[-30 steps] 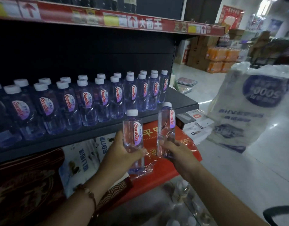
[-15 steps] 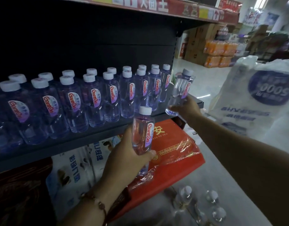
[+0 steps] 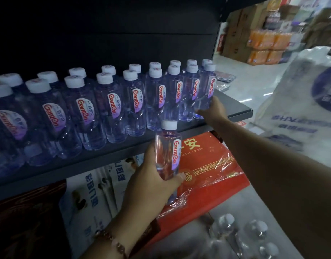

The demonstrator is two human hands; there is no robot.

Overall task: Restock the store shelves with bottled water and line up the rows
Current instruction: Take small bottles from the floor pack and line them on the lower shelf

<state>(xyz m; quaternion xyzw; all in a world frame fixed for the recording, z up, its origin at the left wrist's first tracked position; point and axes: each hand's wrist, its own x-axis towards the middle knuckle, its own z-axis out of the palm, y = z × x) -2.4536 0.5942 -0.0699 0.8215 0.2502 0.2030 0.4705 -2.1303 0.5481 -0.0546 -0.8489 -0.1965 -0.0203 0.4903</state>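
Observation:
Two rows of clear water bottles with white caps (image 3: 112,107) stand on the dark shelf (image 3: 233,107). My right hand (image 3: 213,111) grips the lower part of a water bottle (image 3: 206,86) standing upright at the right end of the front row, on the shelf. My left hand (image 3: 153,176) holds a second water bottle (image 3: 168,152) upright in front of the shelf edge, below the row. A beaded bracelet circles my left wrist.
A red wrapped gift box (image 3: 207,165) juts out from the lower shelf, under my left hand. Loose bottles in plastic wrap (image 3: 243,234) lie on the floor at lower right. A large white printed bag (image 3: 306,109) stands to the right. Cartons are stacked far back.
My right hand carried its bottle from in front of the shelf to the right end of the front row and set it upright there. My left hand stayed roughly where it was with its bottle.

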